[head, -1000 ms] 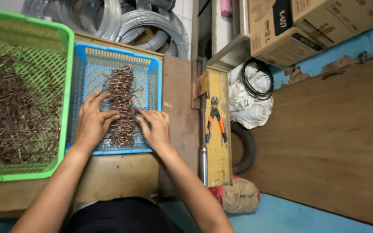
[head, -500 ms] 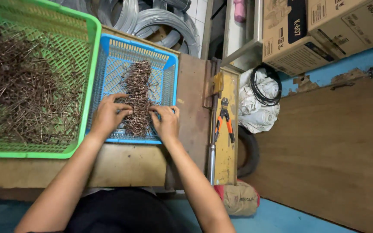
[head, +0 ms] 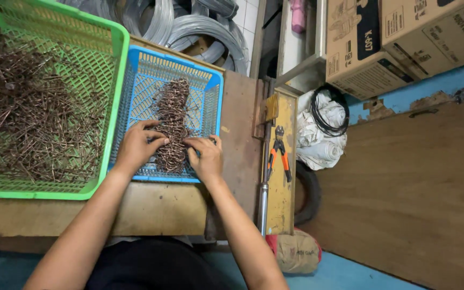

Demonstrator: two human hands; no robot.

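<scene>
Two hands are pressed against one row of bent copper-coloured wire pieces in the blue basket: left hand and right hand, fingers curled loosely onto the row, nothing clenched. Likely risk: sideways pressure could topple the row, or ends could be snagged in the basket mesh. The green basket of loose pieces sits just beside.

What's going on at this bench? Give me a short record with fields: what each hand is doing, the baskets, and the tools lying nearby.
Left hand: left hand rests on the row of bent brown wire pieces, fingers curled against its left side.
Right hand: right hand presses the same row from the right.
Container: small blue plastic basket holds the row.
Neighbour: large green plastic basket holds a loose heap of similar wire pieces.
Tools: orange-handled pliers lie on a yellow metal plate.
Background: grey wire coils, cardboard boxes.
</scene>
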